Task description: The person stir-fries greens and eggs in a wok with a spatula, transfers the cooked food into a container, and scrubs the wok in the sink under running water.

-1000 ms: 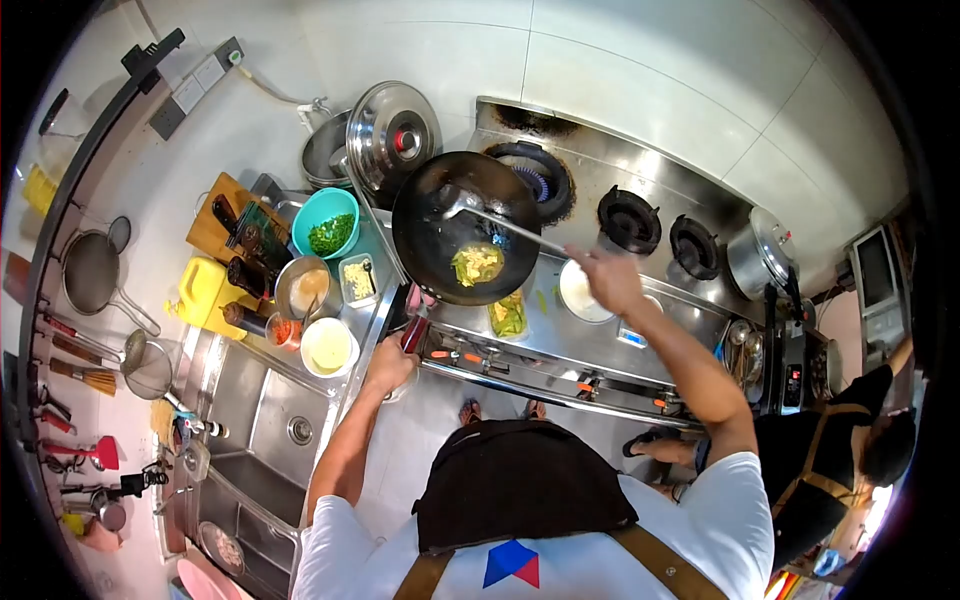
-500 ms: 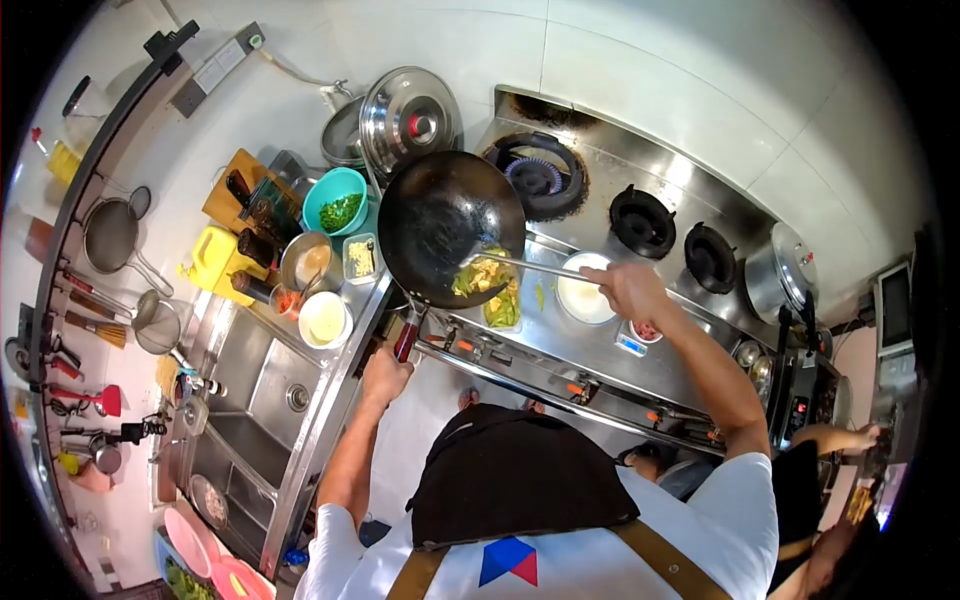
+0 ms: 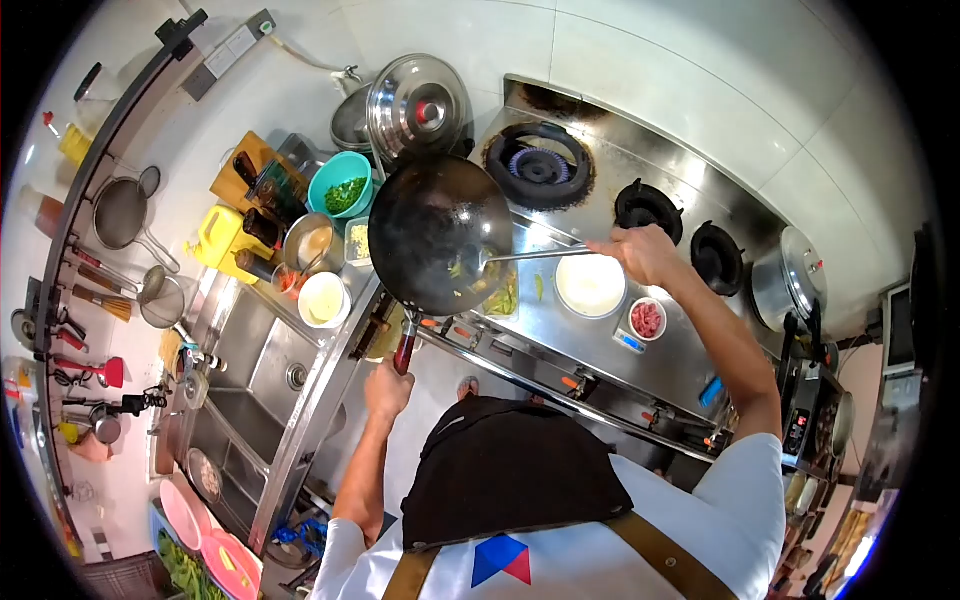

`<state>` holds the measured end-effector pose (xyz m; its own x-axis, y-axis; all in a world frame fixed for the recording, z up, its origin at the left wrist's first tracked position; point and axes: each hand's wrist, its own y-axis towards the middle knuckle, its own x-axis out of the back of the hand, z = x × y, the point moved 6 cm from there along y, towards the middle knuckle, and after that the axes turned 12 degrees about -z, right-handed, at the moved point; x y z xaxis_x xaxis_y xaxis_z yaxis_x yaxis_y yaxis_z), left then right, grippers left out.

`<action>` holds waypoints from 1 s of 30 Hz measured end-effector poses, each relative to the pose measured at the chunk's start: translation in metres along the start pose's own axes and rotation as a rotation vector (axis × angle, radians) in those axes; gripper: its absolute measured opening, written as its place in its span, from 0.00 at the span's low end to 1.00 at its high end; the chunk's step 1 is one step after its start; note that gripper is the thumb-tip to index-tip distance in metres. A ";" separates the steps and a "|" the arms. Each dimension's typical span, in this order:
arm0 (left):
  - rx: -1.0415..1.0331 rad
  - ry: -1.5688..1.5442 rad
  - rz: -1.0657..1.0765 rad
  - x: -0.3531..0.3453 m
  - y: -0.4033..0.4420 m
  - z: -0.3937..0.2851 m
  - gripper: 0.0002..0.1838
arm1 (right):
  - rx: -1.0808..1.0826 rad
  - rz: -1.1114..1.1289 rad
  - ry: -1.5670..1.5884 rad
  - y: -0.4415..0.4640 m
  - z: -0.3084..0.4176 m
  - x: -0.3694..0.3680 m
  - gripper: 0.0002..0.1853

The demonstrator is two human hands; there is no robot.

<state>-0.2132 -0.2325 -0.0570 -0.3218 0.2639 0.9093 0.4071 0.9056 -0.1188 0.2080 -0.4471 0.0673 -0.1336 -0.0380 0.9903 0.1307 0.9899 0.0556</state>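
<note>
My left hand (image 3: 388,388) is closed round the red handle (image 3: 405,345) of a black wok (image 3: 435,225), which is tilted over the counter's edge. My right hand (image 3: 642,254) grips a long metal ladle (image 3: 545,254), its head low in the wok on the right side. A few small food bits (image 3: 470,275) lie near the ladle head. Partly under the wok's rim is a clear container (image 3: 505,298) with green and yellow food. A white bowl (image 3: 590,286) stands below the ladle's shaft.
A burner (image 3: 540,165) glows blue behind the wok. Bowl of red meat (image 3: 647,319) on a scale, pot (image 3: 790,280) at right, steel lid (image 3: 418,105) behind. Teal bowl (image 3: 341,184) of greens, yellow jug (image 3: 222,240) and sink (image 3: 250,370) on the left.
The wok has moved left, off the burner, and tilted. Most of the green and yellow food has left it. The co-worker at the right has gone out of view.
</note>
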 end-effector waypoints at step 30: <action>0.087 0.097 -0.155 -0.013 -0.047 -0.030 0.16 | -0.288 0.073 0.332 -0.060 0.031 -0.049 0.24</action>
<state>-0.2025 -0.2882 -0.0512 -0.2895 0.0896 0.9530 0.2826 0.9592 -0.0043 0.1761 -0.5003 0.0116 0.2025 -0.0577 0.9776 0.4028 0.9148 -0.0294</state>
